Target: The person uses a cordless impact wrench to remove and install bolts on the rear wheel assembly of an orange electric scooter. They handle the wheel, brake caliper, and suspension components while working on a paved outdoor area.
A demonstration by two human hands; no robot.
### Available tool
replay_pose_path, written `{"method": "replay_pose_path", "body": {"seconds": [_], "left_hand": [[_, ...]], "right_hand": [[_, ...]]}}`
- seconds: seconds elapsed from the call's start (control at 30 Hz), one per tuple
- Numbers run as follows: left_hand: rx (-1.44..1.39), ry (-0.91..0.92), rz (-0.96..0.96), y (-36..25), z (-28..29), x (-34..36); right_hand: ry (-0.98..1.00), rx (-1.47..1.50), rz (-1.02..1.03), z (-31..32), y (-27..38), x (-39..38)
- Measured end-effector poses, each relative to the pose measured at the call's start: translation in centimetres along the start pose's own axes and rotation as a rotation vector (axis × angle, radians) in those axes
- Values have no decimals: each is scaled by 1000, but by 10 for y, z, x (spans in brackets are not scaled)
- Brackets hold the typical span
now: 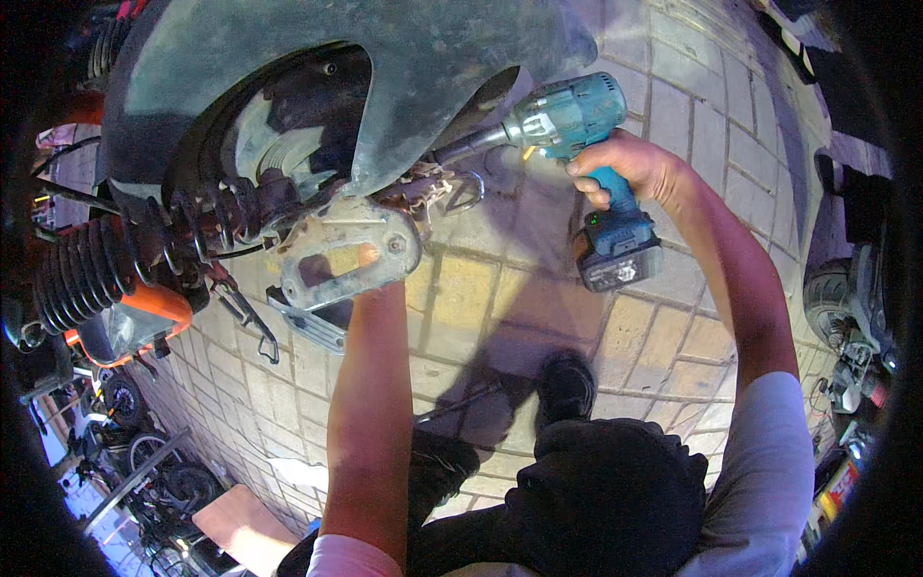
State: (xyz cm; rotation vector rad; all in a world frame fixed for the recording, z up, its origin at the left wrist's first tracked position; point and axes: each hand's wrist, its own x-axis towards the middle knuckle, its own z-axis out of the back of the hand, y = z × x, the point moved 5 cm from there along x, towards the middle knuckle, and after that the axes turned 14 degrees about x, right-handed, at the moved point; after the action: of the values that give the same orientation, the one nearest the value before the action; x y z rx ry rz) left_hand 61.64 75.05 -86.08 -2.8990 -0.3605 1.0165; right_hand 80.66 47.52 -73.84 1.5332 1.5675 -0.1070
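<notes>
My right hand (630, 171) is wrapped round the handle of a teal cordless impact wrench (577, 108). Its long socket (471, 142) points left, its tip at the lower edge of a large dark grey mudguard (413, 72). I cannot tell whether the socket sits on a fastener. My left hand (367, 256) reaches up behind a worn silver metal bracket (336, 245) with oblong openings; only a bit of it shows through one opening, and its fingers are hidden. Beside the bracket are rusty metal parts (428, 185) and a black coil spring shock absorber (96, 264).
An orange body part (159, 313) hangs below the shock absorber. A thin metal lever (252, 322) sticks down nearby. Paving bricks (461, 288) cover the ground, with my black shoe (565, 385) on them. Parked two-wheelers stand at the lower left (178, 471) and right (835, 298).
</notes>
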Motion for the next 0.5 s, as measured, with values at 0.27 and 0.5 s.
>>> {"method": "replay_pose_path", "body": {"seconds": [0.27,0.5], "left_hand": [[716,222,-373,18,-44,-22],[871,141,-420,24,-46,-24]], "right_hand": [[30,80,-16,7,-12,8],[-5,42,10,5,-11,6]]}}
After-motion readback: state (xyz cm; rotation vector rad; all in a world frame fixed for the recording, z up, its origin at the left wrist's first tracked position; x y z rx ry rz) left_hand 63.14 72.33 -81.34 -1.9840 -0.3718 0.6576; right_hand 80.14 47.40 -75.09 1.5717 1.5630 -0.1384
